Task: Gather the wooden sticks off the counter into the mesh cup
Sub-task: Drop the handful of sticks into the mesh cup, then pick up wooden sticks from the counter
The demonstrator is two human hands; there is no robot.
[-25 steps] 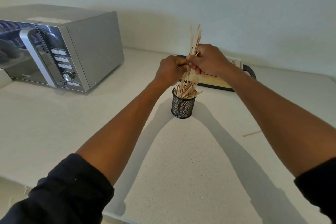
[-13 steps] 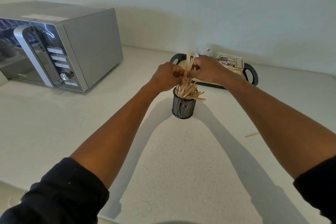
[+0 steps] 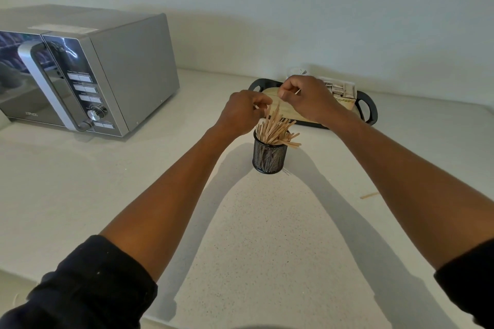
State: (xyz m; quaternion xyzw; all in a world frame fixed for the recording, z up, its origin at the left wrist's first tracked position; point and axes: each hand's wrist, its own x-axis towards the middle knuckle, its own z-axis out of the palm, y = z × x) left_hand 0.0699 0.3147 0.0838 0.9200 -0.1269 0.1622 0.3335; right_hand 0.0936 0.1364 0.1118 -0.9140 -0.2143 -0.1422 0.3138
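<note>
A black mesh cup [image 3: 269, 155] stands mid-counter, packed with wooden sticks [image 3: 275, 128] that fan out above its rim. My left hand [image 3: 244, 111] hovers just left of the stick tops with fingers curled, its fingertips touching the leftmost sticks. Up and to the right of the cup, my right hand [image 3: 307, 97] has its fingers curled. A thin pale stick end [image 3: 297, 91] shows between its fingers. One loose wooden stick [image 3: 369, 195] lies flat on the counter to the right, beside my right forearm.
A silver microwave [image 3: 107, 75] stands at the back left. Behind the cup sits a black-handled tray [image 3: 370, 108] with a wooden board and a box of sachets. The pale speckled counter [image 3: 267, 235] stretches toward me, and a wall runs along the back.
The tall bundle held above the cup has dropped down into it. My right hand has lifted up and away from the bundle, while my left hand stays at the stick tops.
</note>
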